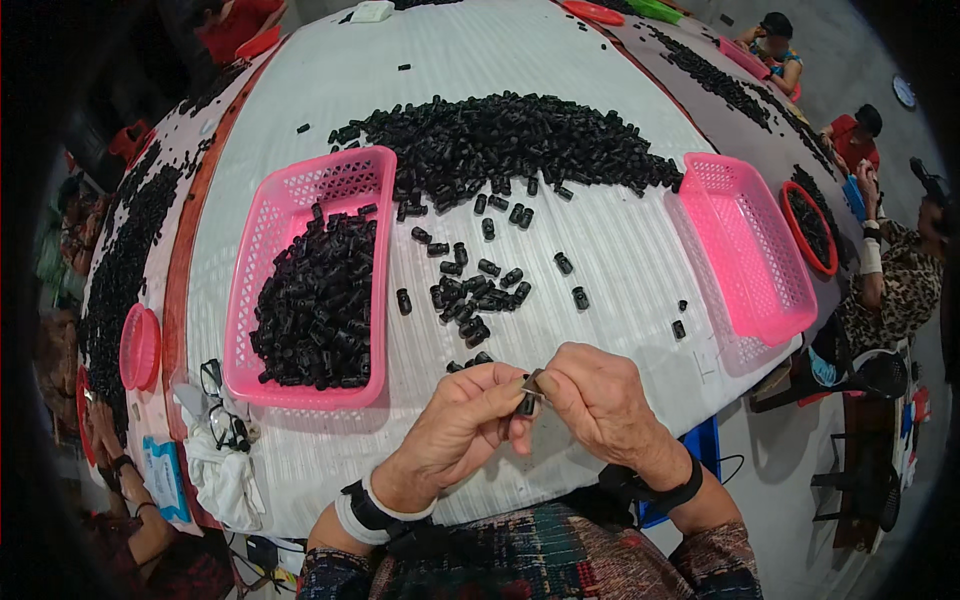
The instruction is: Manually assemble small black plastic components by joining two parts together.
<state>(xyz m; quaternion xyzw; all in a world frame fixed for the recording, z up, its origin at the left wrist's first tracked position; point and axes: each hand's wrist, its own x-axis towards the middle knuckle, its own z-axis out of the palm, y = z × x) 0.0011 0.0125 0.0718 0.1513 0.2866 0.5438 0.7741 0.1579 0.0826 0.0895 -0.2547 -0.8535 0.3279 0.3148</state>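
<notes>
Near the front edge of the table, my left hand (455, 420) is closed, its thumb and fingers pinching a small black barrel-shaped plastic piece (527, 404) that looks like a cord lock. My right hand (610, 400) is closed too, pinching a small flat grey-brown blade (536, 381) against the top of that piece. The fingers partly hide both. Just beyond my hands lies a loose cluster of the same black pieces (465, 295). Farther off is a large heap of them (510, 140). A pink basket (380, 300), partly filled with black pieces, stands to the left.
To the right stands a pink basket (745, 250) with nothing visible in it. Eyeglasses (228, 425) and a white cloth (225, 480) lie at the left edge, near a blue-and-white packet (167, 478). Other people sit at neighbouring tables with black pieces on both sides.
</notes>
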